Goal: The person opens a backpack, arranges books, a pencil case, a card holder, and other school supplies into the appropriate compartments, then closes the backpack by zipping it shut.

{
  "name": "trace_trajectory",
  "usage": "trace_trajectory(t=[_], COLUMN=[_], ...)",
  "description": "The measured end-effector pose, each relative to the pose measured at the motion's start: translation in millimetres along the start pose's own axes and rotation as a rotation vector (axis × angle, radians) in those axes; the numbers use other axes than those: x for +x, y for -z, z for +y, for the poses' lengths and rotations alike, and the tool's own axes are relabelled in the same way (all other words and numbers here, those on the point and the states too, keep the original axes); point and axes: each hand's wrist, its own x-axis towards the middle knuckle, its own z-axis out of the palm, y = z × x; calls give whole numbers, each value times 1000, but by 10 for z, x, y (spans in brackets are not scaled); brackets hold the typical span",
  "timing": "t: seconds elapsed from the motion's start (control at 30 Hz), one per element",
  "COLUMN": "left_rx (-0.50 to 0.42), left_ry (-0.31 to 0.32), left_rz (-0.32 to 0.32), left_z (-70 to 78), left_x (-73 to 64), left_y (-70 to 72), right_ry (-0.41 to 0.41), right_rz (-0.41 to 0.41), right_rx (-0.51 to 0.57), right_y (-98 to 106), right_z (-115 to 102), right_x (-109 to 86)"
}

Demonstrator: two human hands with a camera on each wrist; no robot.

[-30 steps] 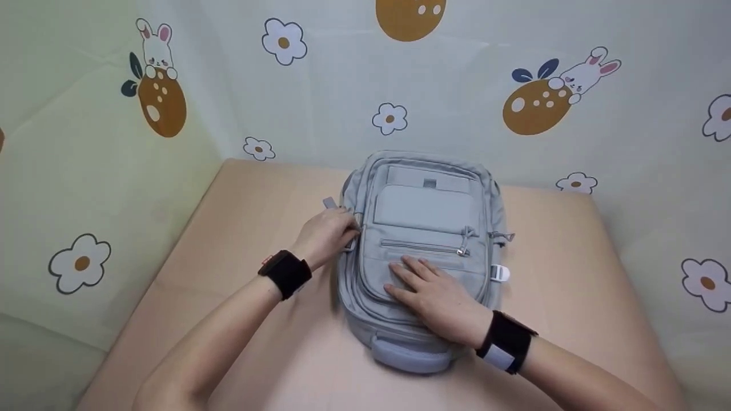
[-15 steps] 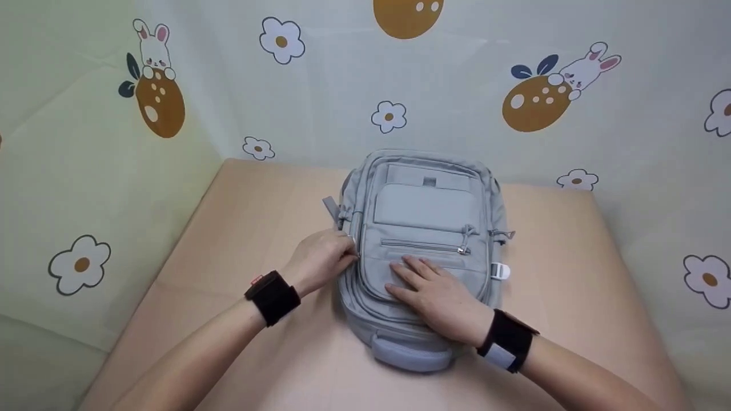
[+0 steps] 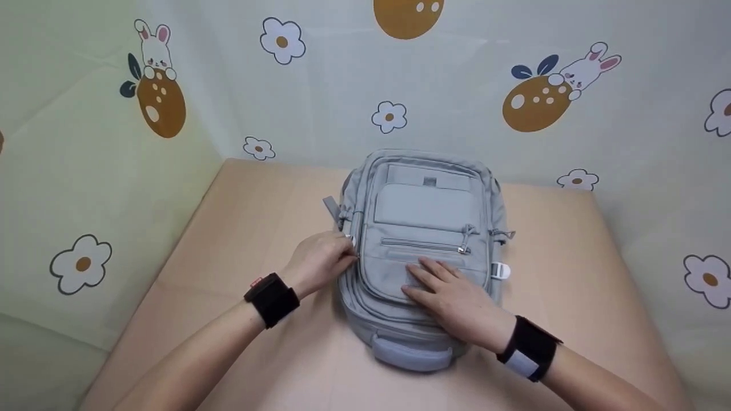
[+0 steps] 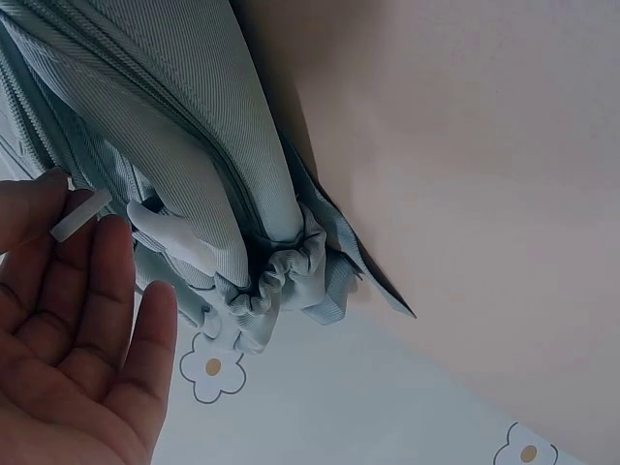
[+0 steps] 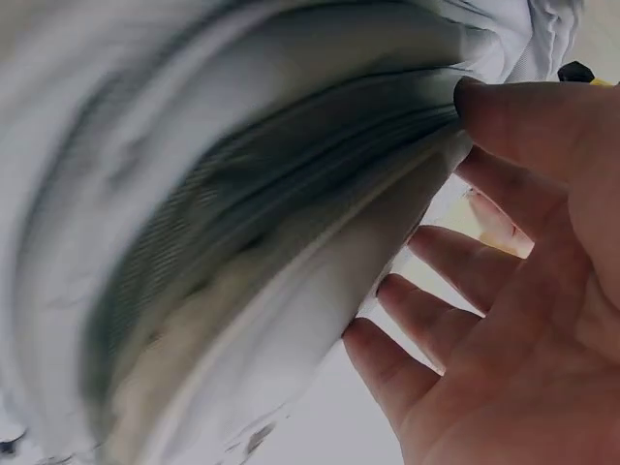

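Note:
A light grey-blue backpack lies front side up, its padded handle toward me. At its left side, my left hand pinches a zipper pull between thumb and fingers; the pull shows as a pale strip in the left wrist view. My right hand rests on the lower front pocket with its fingers extended. In the right wrist view, the thumb and fingertips of the right hand lie at the edge of the blurred bag fabric.
On the bag's front runs a short pocket zipper. A white buckle sticks out on its right, and a strap end on its left. The bag lies on a beige tabletop, backed by a printed curtain.
My left hand has moved along the bag's left side toward me, uncovering the strap there, and then stays put. My right hand has slid slightly to the right on the pocket.

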Motion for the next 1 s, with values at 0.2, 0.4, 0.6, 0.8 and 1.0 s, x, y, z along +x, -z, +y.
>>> trace_trajectory(t=[0.2, 0.4, 0.6, 0.8, 1.0], left_rx=[-11, -23, -29, -32, -23], left_ry=[22, 22, 32, 47, 27], left_rz=[-5, 3, 5, -7, -42], left_z=[1, 5, 13, 32, 79], left_x=[-10, -25, -28, -28, -35], left_y=[5, 9, 7, 15, 55], right_ry=[3, 45, 68, 70, 69], right_rz=[77, 188, 247, 250, 244], right_rx=[6, 30, 54, 47, 40], right_y=[9, -31, -79, -92, -96], right_z=[147, 309, 396, 406, 404], right_x=[-254, -478, -575, -590, -594])
